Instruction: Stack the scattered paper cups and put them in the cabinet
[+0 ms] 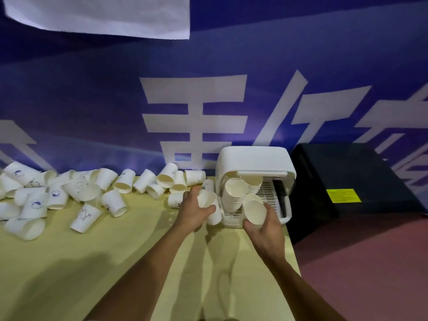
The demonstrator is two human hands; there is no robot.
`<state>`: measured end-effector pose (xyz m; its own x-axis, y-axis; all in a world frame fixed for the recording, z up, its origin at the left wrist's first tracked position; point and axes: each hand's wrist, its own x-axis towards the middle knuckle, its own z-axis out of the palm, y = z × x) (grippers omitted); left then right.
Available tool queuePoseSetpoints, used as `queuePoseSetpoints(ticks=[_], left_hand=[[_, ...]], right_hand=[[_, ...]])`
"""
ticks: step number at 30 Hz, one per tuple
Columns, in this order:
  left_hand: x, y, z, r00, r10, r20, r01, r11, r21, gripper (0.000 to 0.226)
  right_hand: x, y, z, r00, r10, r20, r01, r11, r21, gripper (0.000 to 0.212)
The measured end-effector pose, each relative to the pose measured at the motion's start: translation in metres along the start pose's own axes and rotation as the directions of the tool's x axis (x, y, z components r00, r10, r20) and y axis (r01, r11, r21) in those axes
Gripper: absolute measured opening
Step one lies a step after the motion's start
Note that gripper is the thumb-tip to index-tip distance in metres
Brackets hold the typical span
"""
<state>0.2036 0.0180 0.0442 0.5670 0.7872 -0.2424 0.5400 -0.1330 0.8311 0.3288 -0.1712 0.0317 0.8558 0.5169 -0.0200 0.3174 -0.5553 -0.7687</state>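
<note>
view: head
left hand (194, 213): fingers curled round left cup (215, 217), likely ready to nest it
right hand (264, 230): cradles right cup (254, 210) from below, mouth up, at the cabinet (254, 158) opening
hidden: right cup single or stacked, can't tell
stacks (234, 195): inside cabinet
loose cups (81, 193): heaped at the back of the table (115, 262), leftmost cut off

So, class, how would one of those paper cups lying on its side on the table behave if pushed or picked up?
A tipped cup would probably roll in a curve, since it tapers. Likely light: the left hand alone holds one. Its thin paper wall may dent if squeezed.
</note>
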Motion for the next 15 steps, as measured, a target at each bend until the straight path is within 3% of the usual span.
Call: queuePoseSetpoints(ticks=[4, 11, 15], left_hand=[[0.001, 0.008, 0.015, 1.0, -0.002, 0.008, 0.002, 0.999, 0.049, 0.08], [0.008, 0.012, 0.013, 0.999, 0.021, 0.029, -0.026, 0.985, 0.171, 0.084], [0.014, 0.009, 0.013, 0.998, 0.008, 0.058, -0.019, 0.982, 0.188, 0.087]], right_hand=[[0.023, 0.015, -0.018, 0.999, -0.001, -0.047, 0.001, 1.0, 0.004, 0.076], [0.063, 0.013, -0.011, 0.999, -0.039, 0.028, 0.041, 0.996, -0.085, 0.073], [0.075, 0.016, -0.002, 0.995, 0.022, 0.094, -0.006, 0.986, -0.167, 0.073]])
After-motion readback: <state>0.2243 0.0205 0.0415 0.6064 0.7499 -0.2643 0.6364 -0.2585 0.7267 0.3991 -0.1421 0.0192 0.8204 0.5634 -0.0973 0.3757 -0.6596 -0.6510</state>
